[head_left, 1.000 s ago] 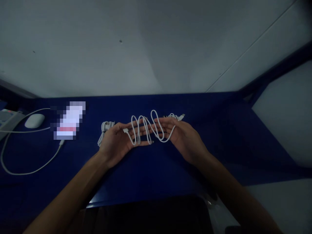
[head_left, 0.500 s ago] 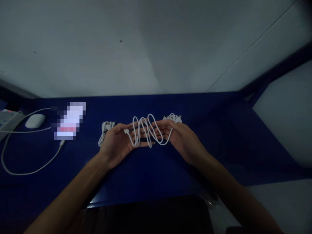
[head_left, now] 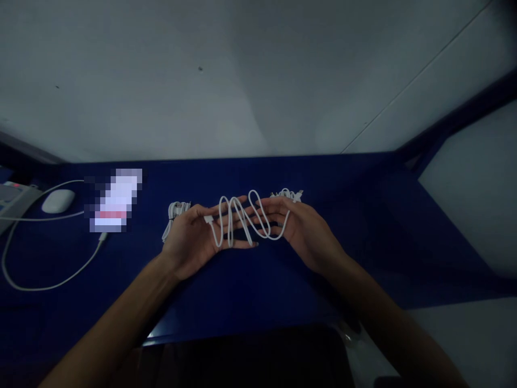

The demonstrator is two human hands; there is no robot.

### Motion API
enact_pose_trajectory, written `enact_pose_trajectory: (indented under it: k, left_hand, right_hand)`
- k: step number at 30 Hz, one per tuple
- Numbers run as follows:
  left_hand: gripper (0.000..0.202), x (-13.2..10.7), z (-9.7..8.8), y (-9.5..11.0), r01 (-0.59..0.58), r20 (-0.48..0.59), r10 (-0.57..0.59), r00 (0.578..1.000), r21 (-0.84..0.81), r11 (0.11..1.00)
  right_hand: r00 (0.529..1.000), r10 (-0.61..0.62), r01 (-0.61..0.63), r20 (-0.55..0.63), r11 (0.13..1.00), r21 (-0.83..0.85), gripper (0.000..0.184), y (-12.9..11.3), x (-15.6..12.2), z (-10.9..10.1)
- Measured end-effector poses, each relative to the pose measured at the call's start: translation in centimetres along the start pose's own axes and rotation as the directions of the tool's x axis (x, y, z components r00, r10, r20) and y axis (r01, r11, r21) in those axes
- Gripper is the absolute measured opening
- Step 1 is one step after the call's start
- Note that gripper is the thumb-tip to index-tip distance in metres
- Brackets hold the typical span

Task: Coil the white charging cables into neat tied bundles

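Observation:
A white cable (head_left: 242, 218) is folded in several loops between both hands above a dark blue table (head_left: 258, 280). My left hand (head_left: 194, 240) lies palm up with the fingers stretched out, the thumb pinning the plug end of the white cable against them. My right hand (head_left: 305, 229) faces it, its fingers curled round the other end of the loops. A small bundled white cable (head_left: 174, 214) lies on the table just left of my left hand. Another bundle of white cable (head_left: 287, 195) lies just behind my right hand.
A blurred-out object (head_left: 113, 200) lies at the left with a long white lead (head_left: 48, 275) curling from it. A white mouse (head_left: 57, 201) and a keyboard edge (head_left: 8, 198) sit at the far left. A grey wall rises behind the table.
The cable loops have shifted a little between the hands; both hands stay nearly where they were, my left hand slightly lower than half a second ago.

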State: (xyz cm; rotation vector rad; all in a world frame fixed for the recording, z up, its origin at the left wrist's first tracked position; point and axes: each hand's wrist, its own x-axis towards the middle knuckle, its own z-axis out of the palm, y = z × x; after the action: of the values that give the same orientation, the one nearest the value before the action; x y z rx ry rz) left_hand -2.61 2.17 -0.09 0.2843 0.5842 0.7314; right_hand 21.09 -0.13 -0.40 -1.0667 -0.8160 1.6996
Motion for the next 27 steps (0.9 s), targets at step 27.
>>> enact_pose_trajectory:
  k: [27]
  left_hand:
    - [0.07, 0.1, -0.2, 0.2, 0.031, 0.067, -0.033, 0.997, 0.029, 0.999]
  right_hand:
    - [0.991, 0.103, -0.107, 0.083, 0.994, 0.038, 0.036, 0.0, 0.1, -0.4]
